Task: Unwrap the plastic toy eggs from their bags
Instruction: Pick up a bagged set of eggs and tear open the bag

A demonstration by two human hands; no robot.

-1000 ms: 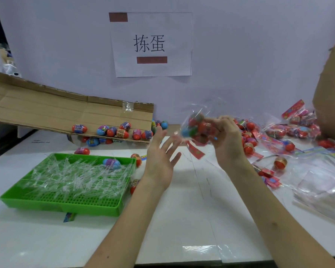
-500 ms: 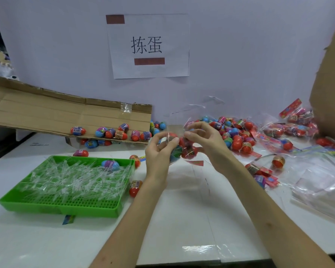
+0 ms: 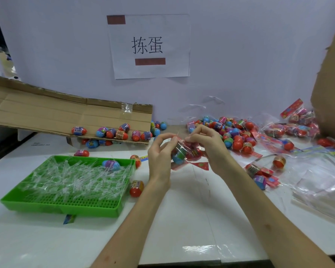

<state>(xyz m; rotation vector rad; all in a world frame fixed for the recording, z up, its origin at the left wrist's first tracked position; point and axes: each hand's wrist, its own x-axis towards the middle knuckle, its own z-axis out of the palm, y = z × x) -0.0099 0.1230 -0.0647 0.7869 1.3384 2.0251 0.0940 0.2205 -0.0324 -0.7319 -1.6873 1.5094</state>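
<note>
Between both hands, the bag (image 3: 184, 151) hangs; left hand (image 3: 160, 151) and right hand (image 3: 209, 147) pinch its top.

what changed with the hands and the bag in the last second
The right hand lowered the bag of eggs toward the table, and the left hand, open a second ago, has taken hold of it. Both now pinch the bag's top. The green tray, the cardboard and the egg piles stayed put.
</note>
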